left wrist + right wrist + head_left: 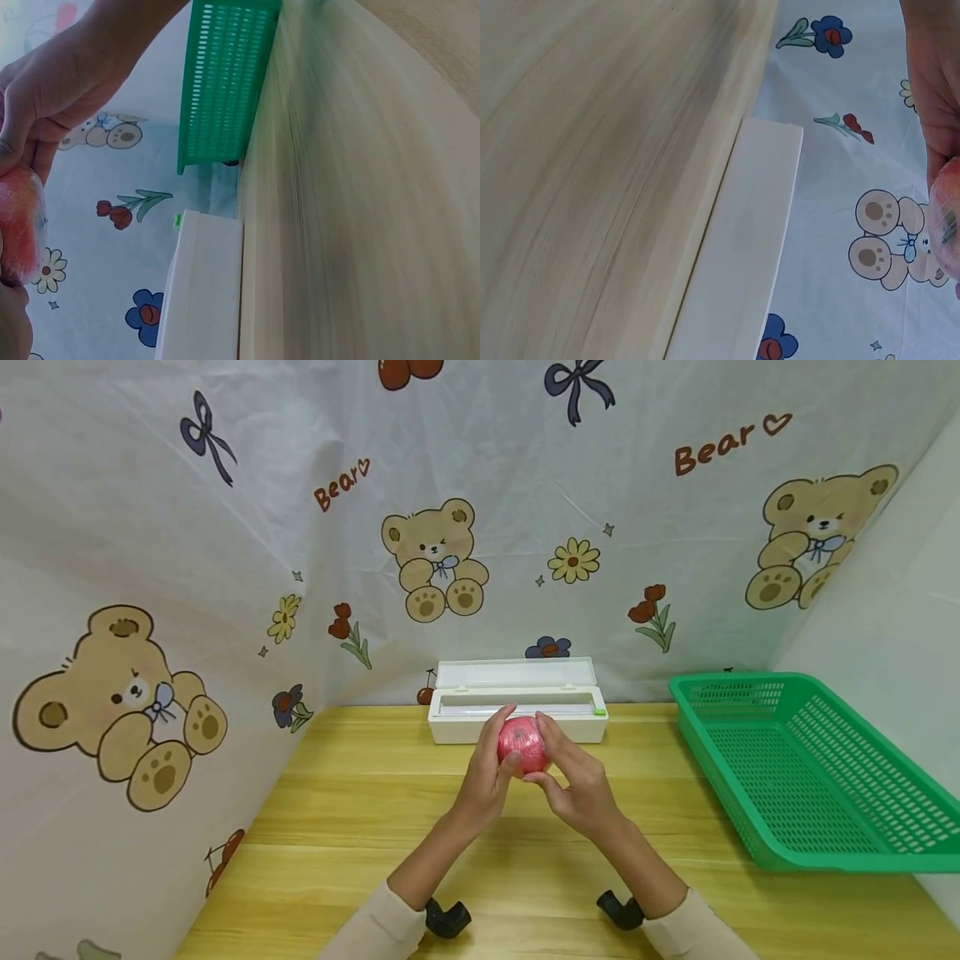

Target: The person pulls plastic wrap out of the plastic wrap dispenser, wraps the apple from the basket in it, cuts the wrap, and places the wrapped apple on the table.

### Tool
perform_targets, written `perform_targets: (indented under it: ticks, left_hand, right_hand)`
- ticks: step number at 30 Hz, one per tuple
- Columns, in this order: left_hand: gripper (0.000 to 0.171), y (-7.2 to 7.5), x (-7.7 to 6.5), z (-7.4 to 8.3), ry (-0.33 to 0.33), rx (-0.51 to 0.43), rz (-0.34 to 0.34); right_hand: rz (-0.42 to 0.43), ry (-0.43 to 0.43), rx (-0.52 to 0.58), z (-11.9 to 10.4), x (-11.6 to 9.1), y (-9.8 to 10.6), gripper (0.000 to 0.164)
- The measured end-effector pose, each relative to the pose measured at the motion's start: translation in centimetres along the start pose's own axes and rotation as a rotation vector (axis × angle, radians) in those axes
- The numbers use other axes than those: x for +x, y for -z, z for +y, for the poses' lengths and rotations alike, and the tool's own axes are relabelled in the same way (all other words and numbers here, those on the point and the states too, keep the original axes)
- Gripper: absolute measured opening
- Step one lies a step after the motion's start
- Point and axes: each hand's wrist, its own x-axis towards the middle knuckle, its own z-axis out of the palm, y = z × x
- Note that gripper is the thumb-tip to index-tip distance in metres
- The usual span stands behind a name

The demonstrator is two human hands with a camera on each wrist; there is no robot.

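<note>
A red, round fruit that looks like an apple (522, 743), wrapped in shiny clear film, is held above the table between both hands. My left hand (483, 781) grips its left side with fingers and thumb curled round it. From the other side my right hand (581, 785) holds it, thumb below and fingers at the upper right. In the left wrist view the wrapped apple (19, 225) shows at the left edge, with creases in the film. Part of the apple (946, 217) appears at the right edge of the right wrist view.
Behind the hands stands a long white box (517, 729), lid raised, with a small green piece at its right end. A green perforated basket (720, 777) stands on the right. Black wrist mounts (447, 920) sit under the forearms. A bear-print cloth (510, 468) hangs behind the wooden table (337, 827).
</note>
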Motion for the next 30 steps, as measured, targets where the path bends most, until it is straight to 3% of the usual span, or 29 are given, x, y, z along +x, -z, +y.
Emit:
perform_targets:
  ticks: [7,12,17,23,30]
  left_hand:
    - [0.062,0.45,0.11,-0.05,0.043,-0.002,-0.005]
    - [0.048,0.76,0.25,0.02,0.107,-0.132,0.021]
    - [0.047,0.96,0.38,0.25,0.145,-0.212,0.001]
    - [0.069,0.81,0.36,-0.03,0.075,-0.168,-0.012]
    - [0.065,0.45,0.22,-0.34,0.027,-0.097,-0.021]
  right_hand:
    - [-0.046,-0.059,-0.019,0.21,-0.16,0.14,0.069]
    - [-0.094,-0.089,0.034,0.49,-0.13,0.51,0.081]
    - [-0.113,-0.079,0.058,0.36,-0.12,0.58,0.079]
    - [-0.079,-0.055,0.029,-0.02,-0.02,0.27,0.076]
    - [-0.074,-0.022,-0.014,-0.36,0.12,-0.02,0.071]
